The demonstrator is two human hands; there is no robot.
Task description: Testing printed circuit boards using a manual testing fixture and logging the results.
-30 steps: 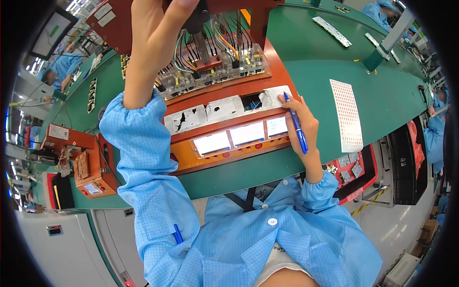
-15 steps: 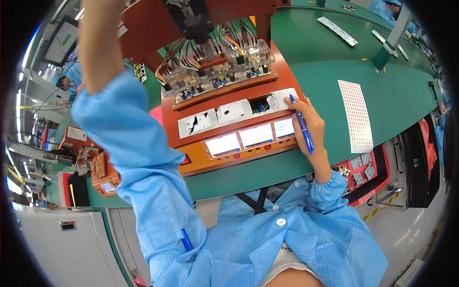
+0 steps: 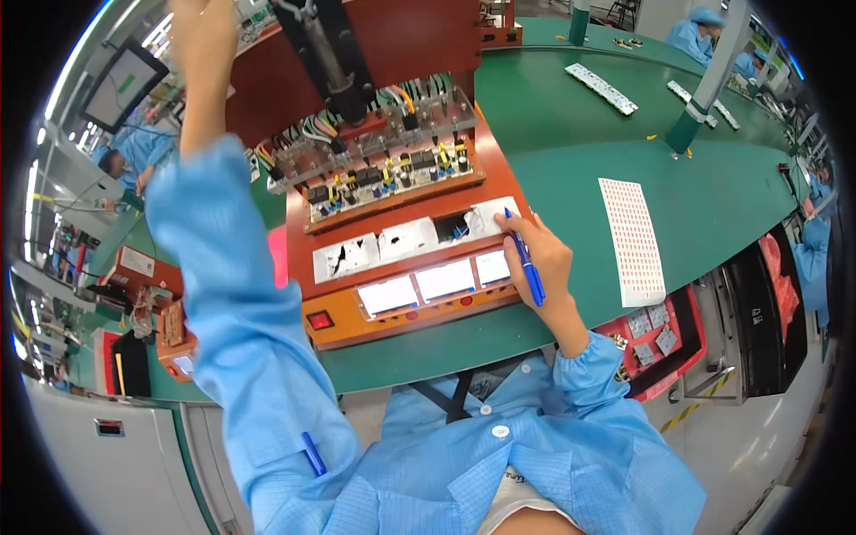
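Observation:
My right hand (image 3: 542, 259) is closed round a blue pen (image 3: 528, 267), its fingertips at the right end of a torn white strip (image 3: 406, 242) on the test fixture's orange-red base (image 3: 410, 205). My left hand (image 3: 203, 36) is raised at the top left, beside the fixture's upright red panel (image 3: 267, 76). Its fingers look curled, but the upper edge cuts them off and what they grip is hidden. Between my arms, a row of circuit boards (image 3: 392, 183) sits under a clear plate with pins and wires (image 3: 366, 134). A black clamp (image 3: 334, 71) stands above that plate.
Lit displays (image 3: 417, 283) and a red switch (image 3: 319, 320) line the fixture's front. A label sheet (image 3: 635, 241) lies right on the green table (image 3: 553, 160), above a red tray of parts (image 3: 669, 348). A metal post (image 3: 704, 89) rises farther back. Other people work around.
The clear plate with its pins has lifted off the circuit boards, showing more of them. My left hand has moved higher. My right hand still holds the pen, and the whole view has shifted.

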